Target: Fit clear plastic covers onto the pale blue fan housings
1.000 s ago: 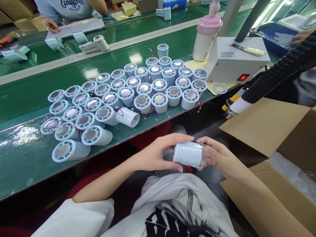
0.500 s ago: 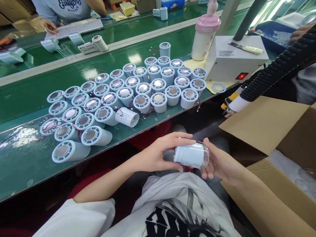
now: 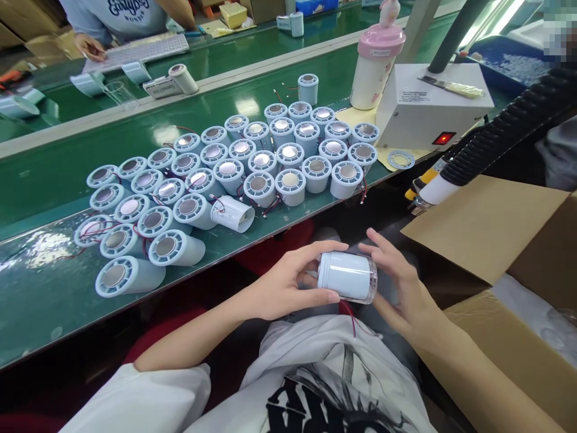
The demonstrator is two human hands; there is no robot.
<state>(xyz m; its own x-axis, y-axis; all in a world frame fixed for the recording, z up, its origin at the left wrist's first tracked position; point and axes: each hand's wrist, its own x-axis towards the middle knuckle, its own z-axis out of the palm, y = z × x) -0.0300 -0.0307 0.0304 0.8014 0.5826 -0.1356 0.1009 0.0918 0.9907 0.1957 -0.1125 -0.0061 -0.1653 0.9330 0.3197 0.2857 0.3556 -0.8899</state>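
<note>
Long glossy green counter [image 3: 54,294], bearing rows of pale-blue plastic cylinders [image 3: 291,191]. Open brown cardboard box [image 3: 487,225] at right. Left hand [image 3: 282,285]: grip closed around a pale-blue cylinder in clear plastic [image 3: 347,276], sideways, off the counter's near edge. Right hand [image 3: 406,288]: grip spread at the clear end, contact unclear. Thin red wire [image 3: 348,310] below.

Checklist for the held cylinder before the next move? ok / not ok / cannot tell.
1. Left hand gripping the blue cylinder: ok.
2. Right hand gripping too: not ok; it is open beside the clear end.
3. Clear cover over the cylinder: ok; it reaches past the end nearer the right hand.
4. Cover fully seated: cannot tell; the left hand partly hides the other end.
5. Red wires tucked away: not ok; they hang below the cylinder.
6. Carton open: ok.
</note>
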